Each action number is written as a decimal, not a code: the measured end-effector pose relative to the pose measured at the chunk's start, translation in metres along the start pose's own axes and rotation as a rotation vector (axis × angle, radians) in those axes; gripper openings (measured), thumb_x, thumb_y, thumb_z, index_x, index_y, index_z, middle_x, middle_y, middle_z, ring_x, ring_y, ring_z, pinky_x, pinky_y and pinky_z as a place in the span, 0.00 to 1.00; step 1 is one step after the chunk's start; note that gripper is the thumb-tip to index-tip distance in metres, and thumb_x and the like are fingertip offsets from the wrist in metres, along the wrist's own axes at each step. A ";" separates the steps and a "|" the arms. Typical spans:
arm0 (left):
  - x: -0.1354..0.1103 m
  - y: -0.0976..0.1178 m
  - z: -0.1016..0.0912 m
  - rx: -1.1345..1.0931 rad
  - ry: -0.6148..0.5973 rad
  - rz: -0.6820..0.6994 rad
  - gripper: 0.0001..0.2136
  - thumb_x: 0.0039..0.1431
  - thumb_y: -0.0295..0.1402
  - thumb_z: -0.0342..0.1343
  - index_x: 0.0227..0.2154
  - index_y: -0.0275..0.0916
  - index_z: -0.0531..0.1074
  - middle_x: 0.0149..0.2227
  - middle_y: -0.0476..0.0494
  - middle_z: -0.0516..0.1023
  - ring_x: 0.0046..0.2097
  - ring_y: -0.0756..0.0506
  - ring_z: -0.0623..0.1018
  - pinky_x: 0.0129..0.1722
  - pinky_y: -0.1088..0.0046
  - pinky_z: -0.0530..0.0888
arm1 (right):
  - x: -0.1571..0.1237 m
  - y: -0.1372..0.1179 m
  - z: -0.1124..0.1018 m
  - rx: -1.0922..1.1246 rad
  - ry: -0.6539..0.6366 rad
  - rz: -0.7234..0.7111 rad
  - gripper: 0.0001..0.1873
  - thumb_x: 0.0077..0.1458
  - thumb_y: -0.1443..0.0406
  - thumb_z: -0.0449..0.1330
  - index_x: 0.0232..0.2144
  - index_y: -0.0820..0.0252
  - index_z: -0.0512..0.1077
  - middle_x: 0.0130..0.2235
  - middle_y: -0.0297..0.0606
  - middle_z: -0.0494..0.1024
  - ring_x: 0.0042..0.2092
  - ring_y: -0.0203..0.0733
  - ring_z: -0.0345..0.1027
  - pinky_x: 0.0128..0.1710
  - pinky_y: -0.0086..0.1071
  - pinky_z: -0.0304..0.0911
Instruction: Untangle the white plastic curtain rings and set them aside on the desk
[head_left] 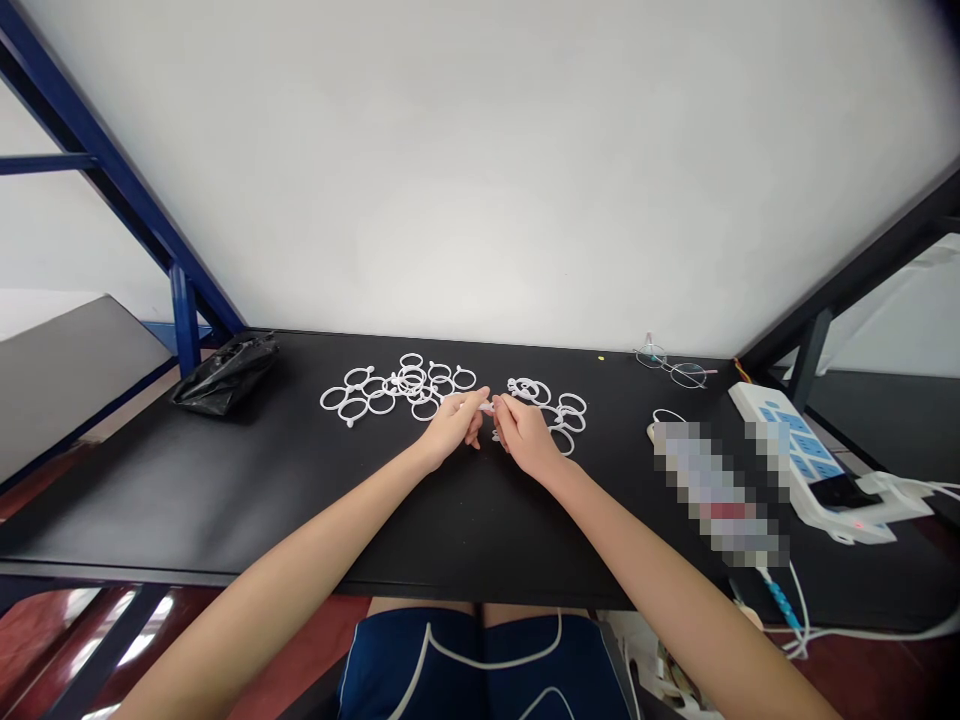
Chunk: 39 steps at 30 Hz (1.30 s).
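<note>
My left hand (455, 420) and my right hand (521, 430) meet over the middle of the black table (225, 490). Pinched between the fingertips of both is a small white piece (487, 407); most of it is hidden, so its exact shape cannot be made out. Left of my hands lies a loose, overlapping group of white rings (411, 380) with small eyelets, like curtain rings. A smaller group of similar white rings (560, 420) lies beside my right hand, partly covered by it.
A crumpled black plastic bag (227, 378) sits at the back left. To the right are eyeglasses (688, 376), a pixelated flat object (716, 495) with a cable, and a white power strip (799, 455) with a plugged-in charger. A pale wall (465, 200) rises behind the table.
</note>
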<state>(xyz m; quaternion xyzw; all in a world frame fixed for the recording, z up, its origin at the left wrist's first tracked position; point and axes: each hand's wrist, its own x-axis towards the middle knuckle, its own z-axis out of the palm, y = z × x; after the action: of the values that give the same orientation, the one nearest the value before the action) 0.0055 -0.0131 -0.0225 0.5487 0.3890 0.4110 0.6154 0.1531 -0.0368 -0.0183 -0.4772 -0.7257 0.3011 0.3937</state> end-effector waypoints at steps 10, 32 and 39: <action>0.001 -0.002 -0.002 0.033 -0.005 0.011 0.23 0.60 0.49 0.49 0.16 0.38 0.61 0.13 0.55 0.57 0.15 0.55 0.60 0.18 0.76 0.69 | 0.000 0.001 0.000 -0.013 -0.002 0.000 0.22 0.68 0.55 0.42 0.23 0.55 0.57 0.15 0.27 0.63 0.19 0.35 0.60 0.26 0.30 0.57; 0.001 -0.003 -0.002 0.075 0.001 0.041 0.22 0.60 0.50 0.49 0.19 0.38 0.63 0.14 0.56 0.57 0.15 0.55 0.59 0.16 0.78 0.66 | 0.000 0.001 0.000 -0.017 0.000 0.010 0.23 0.67 0.53 0.42 0.23 0.55 0.58 0.15 0.27 0.63 0.19 0.35 0.61 0.26 0.30 0.58; 0.001 -0.003 -0.002 0.072 0.000 0.045 0.22 0.60 0.50 0.50 0.19 0.38 0.62 0.14 0.56 0.57 0.15 0.55 0.59 0.16 0.78 0.66 | 0.000 0.002 0.000 -0.017 0.001 0.004 0.23 0.67 0.53 0.42 0.23 0.55 0.58 0.16 0.27 0.63 0.19 0.35 0.61 0.26 0.31 0.58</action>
<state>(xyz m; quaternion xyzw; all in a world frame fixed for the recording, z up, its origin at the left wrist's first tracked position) 0.0046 -0.0114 -0.0260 0.5790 0.3914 0.4104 0.5858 0.1541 -0.0359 -0.0198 -0.4820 -0.7272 0.2954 0.3892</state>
